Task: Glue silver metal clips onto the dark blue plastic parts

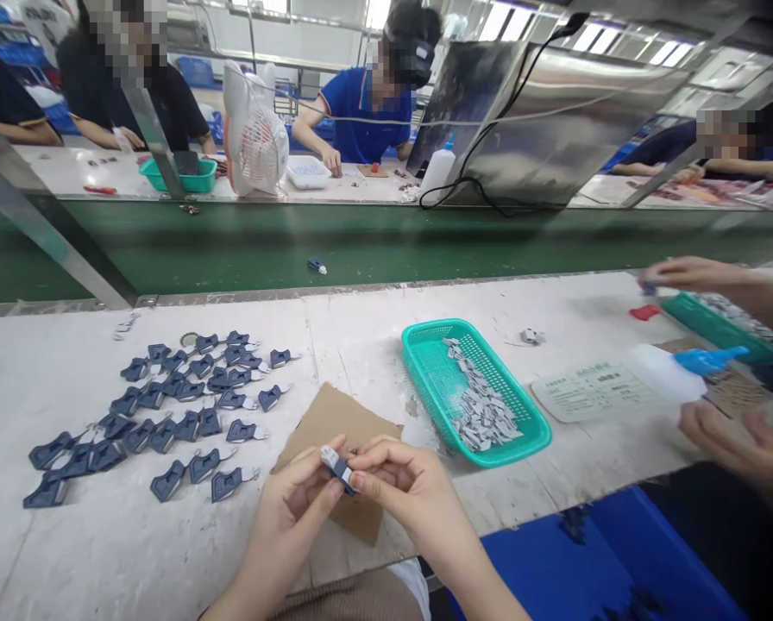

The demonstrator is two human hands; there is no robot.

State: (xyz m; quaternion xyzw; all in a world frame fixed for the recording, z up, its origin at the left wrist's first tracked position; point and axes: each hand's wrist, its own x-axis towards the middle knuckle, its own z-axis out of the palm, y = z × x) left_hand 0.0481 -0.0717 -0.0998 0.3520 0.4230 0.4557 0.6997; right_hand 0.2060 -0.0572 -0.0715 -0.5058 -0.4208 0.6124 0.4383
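Observation:
Near the front edge of the white table, my left hand (302,500) and my right hand (403,483) pinch one small dark blue part with a light grey piece (336,466) between them. Both hands are over a brown cardboard sheet (335,414). Many dark blue parts (189,424), several with light grey tips, lie in loose rows on the left. To the right of my hands, a green basket (418,379) holds a pile of small grey pieces (483,414).
A person's hands (736,440) work at the right, beside a white bottle with a blue cap (668,371) and another green basket (697,319). A blue bin (638,535) stands below the table edge. Beyond the green belt (244,246), several people sit.

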